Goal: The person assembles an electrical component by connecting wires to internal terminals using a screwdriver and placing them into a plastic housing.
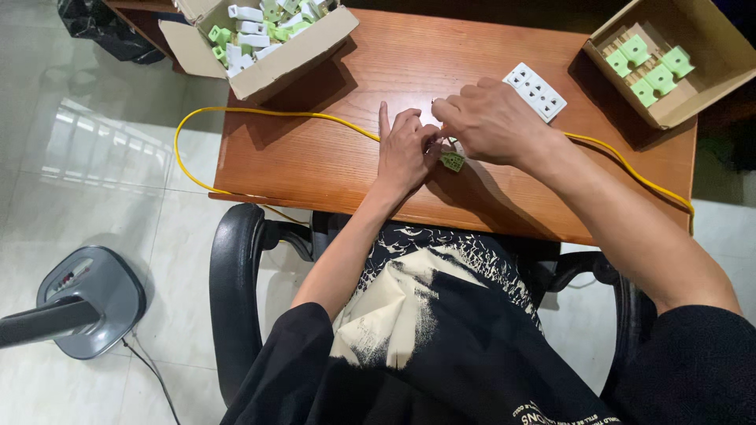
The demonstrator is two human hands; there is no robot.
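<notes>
- Far left on the floor, a grey fan base [88, 297]; it plays no part in the work.
- Upper left of the desk [315, 157], an open cardboard box [268, 39] holds loose white and green plug parts.
- A yellow cable [236, 112] loops off the desk edge and runs toward the hands.
- Left hand [403, 151]: index finger stretched out, the other fingers curled against a small green plug piece [452, 161] at desk centre.
- Right hand [492, 122]: fingers pressed together, pinching over the same piece; an assembly step seems under way, and the next move calls for a steady hold.
- Behind it lies a white socket strip [535, 92].
- Far right, a second box [669, 59] holds green pieces in rows.
</notes>
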